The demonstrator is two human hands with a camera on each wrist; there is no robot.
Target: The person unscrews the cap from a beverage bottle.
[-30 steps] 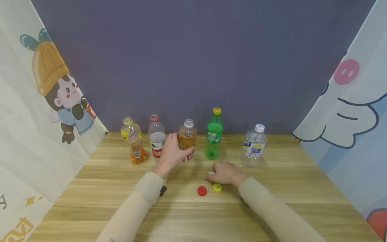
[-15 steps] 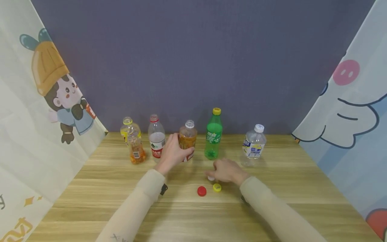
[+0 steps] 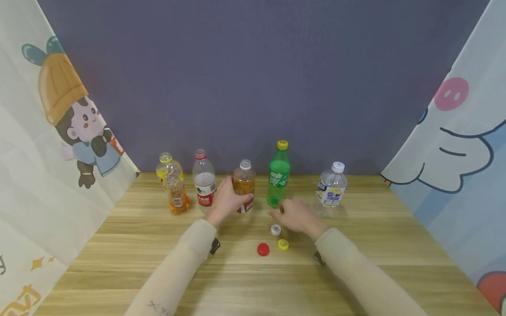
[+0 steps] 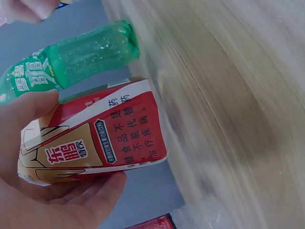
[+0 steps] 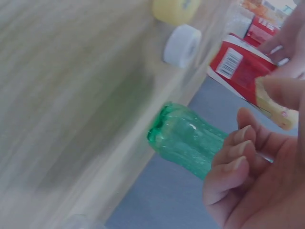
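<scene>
In the head view my left hand [image 3: 226, 202] grips an uncapped bottle [image 3: 244, 188] with a red and gold label. It stands upright on the table, and the left wrist view shows thumb and fingers round its label [image 4: 109, 136]. My right hand [image 3: 299, 215] hovers beside a white bottle cap [image 3: 276, 229], apart from it and holding nothing; its fingers are loosely bent in the right wrist view. A yellow cap [image 3: 283, 245] and a red cap [image 3: 263, 249] lie nearer on the table. Just behind the right hand stands a green bottle [image 3: 278, 175] with a yellow cap on.
Left of the held bottle stand an uncapped red-labelled clear bottle [image 3: 204, 184] and an uncapped bottle with orange liquid [image 3: 175, 186]. On the right is a clear bottle [image 3: 333, 186] with a white cap on. A dark wall [image 3: 261, 79] closes the wooden table's back edge.
My right hand has let go of the white cap and lifted slightly off it; the cap now lies on the table behind the yellow one. The left hand keeps its grip, almost still.
</scene>
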